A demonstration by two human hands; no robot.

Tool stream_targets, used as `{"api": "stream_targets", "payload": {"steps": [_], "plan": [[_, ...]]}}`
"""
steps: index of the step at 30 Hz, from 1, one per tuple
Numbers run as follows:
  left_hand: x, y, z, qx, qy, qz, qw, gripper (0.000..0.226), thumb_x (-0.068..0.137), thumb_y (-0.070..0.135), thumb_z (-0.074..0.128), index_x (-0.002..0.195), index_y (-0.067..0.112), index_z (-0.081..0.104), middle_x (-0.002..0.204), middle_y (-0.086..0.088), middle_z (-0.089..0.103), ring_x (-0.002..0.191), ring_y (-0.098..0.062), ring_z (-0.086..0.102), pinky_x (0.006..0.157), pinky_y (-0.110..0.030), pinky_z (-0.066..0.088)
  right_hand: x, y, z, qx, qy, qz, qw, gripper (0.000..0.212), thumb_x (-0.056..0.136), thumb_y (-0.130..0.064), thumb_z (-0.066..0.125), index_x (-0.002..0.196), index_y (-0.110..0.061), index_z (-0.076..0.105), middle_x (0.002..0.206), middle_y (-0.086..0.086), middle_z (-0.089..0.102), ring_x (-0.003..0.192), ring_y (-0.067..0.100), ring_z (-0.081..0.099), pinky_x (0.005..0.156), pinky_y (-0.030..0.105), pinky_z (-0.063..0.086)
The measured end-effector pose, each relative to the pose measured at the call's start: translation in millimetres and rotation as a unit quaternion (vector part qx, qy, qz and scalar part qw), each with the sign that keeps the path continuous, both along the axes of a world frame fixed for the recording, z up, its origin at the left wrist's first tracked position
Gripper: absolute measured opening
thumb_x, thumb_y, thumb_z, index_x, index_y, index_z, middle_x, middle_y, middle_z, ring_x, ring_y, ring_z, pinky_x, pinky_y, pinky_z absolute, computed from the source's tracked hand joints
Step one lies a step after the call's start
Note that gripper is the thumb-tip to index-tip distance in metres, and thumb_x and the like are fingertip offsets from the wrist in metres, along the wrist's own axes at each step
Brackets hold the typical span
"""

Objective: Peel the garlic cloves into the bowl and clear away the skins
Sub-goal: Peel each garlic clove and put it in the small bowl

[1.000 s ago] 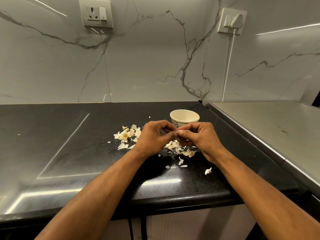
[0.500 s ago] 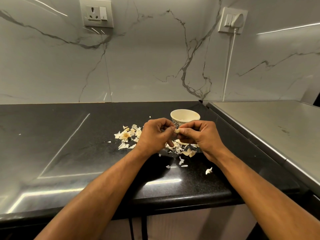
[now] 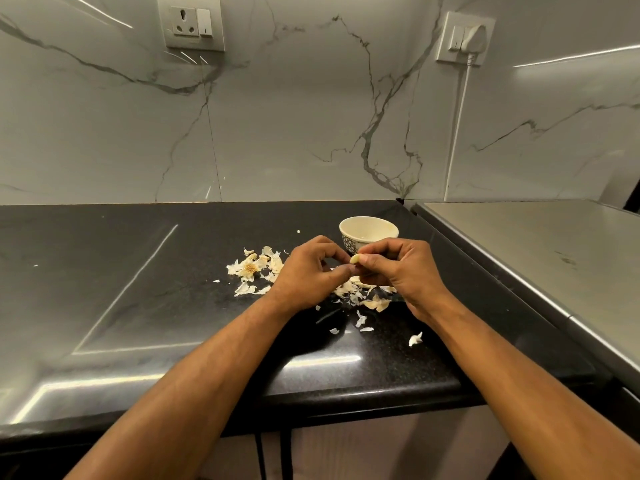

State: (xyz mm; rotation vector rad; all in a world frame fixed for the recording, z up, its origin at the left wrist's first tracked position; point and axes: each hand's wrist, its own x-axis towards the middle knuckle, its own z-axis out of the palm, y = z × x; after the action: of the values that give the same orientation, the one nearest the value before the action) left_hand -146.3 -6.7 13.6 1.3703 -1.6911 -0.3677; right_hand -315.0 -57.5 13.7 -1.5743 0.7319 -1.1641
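A pale garlic clove is pinched between the thumb and fingers of my right hand, just in front of the small cream bowl. My left hand sits close beside it with curled fingers, its fingertips near the clove; whether it holds a bit of skin is hidden. Papery garlic skins lie scattered on the black counter to the left of and under my hands, with a few flakes nearer the front edge.
A steel surface adjoins the counter on the right, set slightly higher. The marble wall behind carries a socket and a plugged-in white cord running down to the counter's back right.
My hands have drawn slightly apart. The clove, hidden between my fingertips before, now shows pale at the tips of my right hand.
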Motion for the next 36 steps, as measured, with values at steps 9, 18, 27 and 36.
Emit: {"api": "stream_targets", "payload": {"steps": [9, 18, 27, 36], "plan": [[2.1, -0.8, 0.1, -0.041, 0.061, -0.007, 0.997, 0.008, 0.086, 0.019, 0.072, 0.091, 0.015, 0.075, 0.085, -0.001, 0.066, 0.060, -0.016, 0.060, 0.058, -0.030, 0.052, -2.5, 2.4, 4.4, 0.007, -0.035, 0.026, 0.999, 0.015, 0.072, -0.010, 0.077, 0.084, -0.003, 0.073, 0.076, 0.013, 0.074, 0.072, 0.024, 0.073, 0.066, 0.033, 0.061], [6.2, -4.9, -2.5, -0.116, 0.047, 0.030, 0.992, 0.013, 0.075, 0.018, 0.081, 0.087, 0.015, 0.078, 0.083, 0.001, 0.067, 0.061, -0.006, 0.055, 0.059, -0.022, 0.047, -3.1, -1.8, 2.7, 0.051, -0.066, 0.036, 0.996, 0.011, 0.078, -0.008, 0.072, 0.089, -0.003, 0.073, 0.080, 0.016, 0.074, 0.072, 0.026, 0.072, 0.065, 0.034, 0.061], [1.8, -0.3, 1.4, -0.103, 0.036, 0.008, 0.994, 0.010, 0.073, 0.013, 0.081, 0.080, 0.017, 0.075, 0.080, 0.012, 0.063, 0.065, 0.000, 0.059, 0.061, -0.011, 0.047, -2.2, -0.7, 2.3, 0.062, -0.045, 0.052, 0.996, 0.022, 0.067, -0.013, 0.076, 0.088, -0.006, 0.074, 0.079, 0.012, 0.073, 0.074, 0.023, 0.070, 0.069, 0.038, 0.062], [2.1, 0.1, 1.1, -0.098, 0.002, 0.008, 0.995, 0.010, 0.073, 0.016, 0.082, 0.080, 0.015, 0.076, 0.080, 0.015, 0.063, 0.070, -0.005, 0.061, 0.063, -0.015, 0.050, -0.3, 1.3, 1.6, 0.045, -0.004, 0.041, 0.998, 0.003, 0.082, -0.002, 0.071, 0.084, -0.004, 0.073, 0.079, 0.017, 0.071, 0.072, 0.028, 0.067, 0.068, 0.037, 0.062]]}}
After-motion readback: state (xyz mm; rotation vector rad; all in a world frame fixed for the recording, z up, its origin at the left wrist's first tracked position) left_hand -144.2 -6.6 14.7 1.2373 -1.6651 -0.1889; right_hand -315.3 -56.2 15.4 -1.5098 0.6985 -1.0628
